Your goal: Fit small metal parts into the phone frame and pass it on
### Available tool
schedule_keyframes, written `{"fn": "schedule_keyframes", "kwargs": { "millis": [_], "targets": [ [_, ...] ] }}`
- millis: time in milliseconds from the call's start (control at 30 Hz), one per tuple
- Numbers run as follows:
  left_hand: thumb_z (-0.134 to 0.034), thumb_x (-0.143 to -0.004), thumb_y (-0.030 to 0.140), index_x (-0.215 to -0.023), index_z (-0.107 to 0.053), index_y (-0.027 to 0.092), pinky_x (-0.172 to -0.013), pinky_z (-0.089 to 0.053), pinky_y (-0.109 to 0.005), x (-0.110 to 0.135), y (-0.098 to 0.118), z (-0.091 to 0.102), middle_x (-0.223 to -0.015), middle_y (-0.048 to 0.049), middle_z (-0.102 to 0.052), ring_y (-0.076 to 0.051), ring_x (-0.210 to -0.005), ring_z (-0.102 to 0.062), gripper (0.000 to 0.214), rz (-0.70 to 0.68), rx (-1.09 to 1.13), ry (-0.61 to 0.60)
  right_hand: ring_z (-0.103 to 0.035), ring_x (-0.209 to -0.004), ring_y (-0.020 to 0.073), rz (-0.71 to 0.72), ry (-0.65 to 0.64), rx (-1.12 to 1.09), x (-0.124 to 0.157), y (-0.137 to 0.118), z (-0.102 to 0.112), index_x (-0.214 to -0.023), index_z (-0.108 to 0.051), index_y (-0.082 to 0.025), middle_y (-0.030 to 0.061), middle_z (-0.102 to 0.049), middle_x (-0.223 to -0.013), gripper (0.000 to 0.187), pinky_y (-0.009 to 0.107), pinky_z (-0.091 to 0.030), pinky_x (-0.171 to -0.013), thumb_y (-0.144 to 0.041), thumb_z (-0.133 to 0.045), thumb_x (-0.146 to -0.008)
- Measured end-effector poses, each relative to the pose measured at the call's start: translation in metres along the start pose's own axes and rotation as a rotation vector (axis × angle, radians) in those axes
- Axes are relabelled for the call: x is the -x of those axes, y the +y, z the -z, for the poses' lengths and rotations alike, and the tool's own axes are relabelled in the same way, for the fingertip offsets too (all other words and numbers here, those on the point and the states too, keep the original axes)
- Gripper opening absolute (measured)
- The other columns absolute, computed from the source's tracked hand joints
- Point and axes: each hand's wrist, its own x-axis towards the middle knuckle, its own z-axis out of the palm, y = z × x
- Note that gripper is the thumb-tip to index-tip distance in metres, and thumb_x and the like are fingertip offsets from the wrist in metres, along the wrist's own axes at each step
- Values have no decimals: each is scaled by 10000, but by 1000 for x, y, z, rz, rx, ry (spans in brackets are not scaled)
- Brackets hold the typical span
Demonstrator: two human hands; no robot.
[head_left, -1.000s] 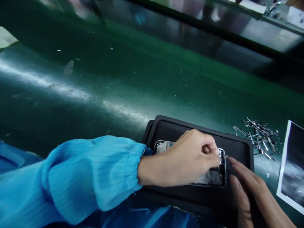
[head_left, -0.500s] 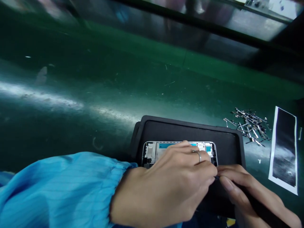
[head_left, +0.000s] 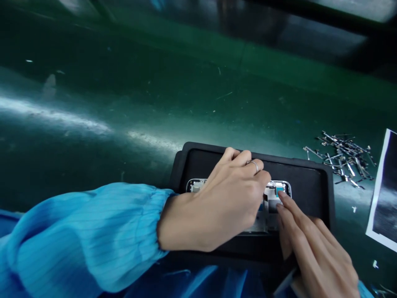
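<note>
Locate first the glossy green surface, then, on it, the black rounded-corner tray. Above the tray: left hand, fingers curled downward, tips hidden, impossible to tell whether gripping; right hand, two fingers extended, thumb hidden, likewise impossible to tell. Beneath both, inside the tray: thin, silver-rimmed rectangular metal frame, middle covered by the left hand. Judge the step in hand as close two-handed work near the frame's right end; for the next move, hold the frame steady and place the right fingers precisely. Treat the left hand as chief obstruction to sight. Farther right: dark, white-bordered rectangular sheet, cut off by the view; between sheet and tray, loose pile of slim, dark and silvery strips, just beside the tray's corner. Smallest: bright-blue patch on the frame, at the right fingertips.
</note>
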Motion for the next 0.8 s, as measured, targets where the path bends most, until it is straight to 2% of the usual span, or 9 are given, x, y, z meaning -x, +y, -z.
{"fn": "schedule_keyframes", "kwargs": {
  "millis": [67,233,533,800],
  "targets": [
    [-415,-839,101,-660,-503,141,-641,-302,-334,-1,1,0,-667,-22,-469,-169,-670,-367,204,-17,-29,22,-585,-1004,229,9,2,-8,-1,-1,-1,-1185,-497,-10,227,-571,-1163,421,316,-432,-688,33,-279,-828],
    [-417,-827,81,-638,-495,139,-634,-297,-329,-3,-1,-1,-650,-25,-458,-170,-666,-367,213,-41,-81,41,-609,-916,240,90,-106,3,-4,2,0,-1185,-483,17,261,-511,-1223,400,320,-437,-620,17,-337,-813],
    [-416,-806,46,-660,-508,131,-664,-314,-334,-1,1,1,-665,-30,-464,-168,-664,-367,193,-81,-83,58,-615,-598,185,152,-68,71,-15,1,-1,-980,-575,62,295,-599,-1038,302,309,-425,-488,29,-325,-814],
    [-436,-757,48,-659,-499,137,-656,-326,-350,0,1,0,-664,-35,-449,-179,-664,-366,147,-123,-153,58,-613,-647,187,188,-130,99,-10,5,1,-1065,-557,59,296,-565,-1115,333,319,-456,-546,25,-366,-794]
  ]
}}
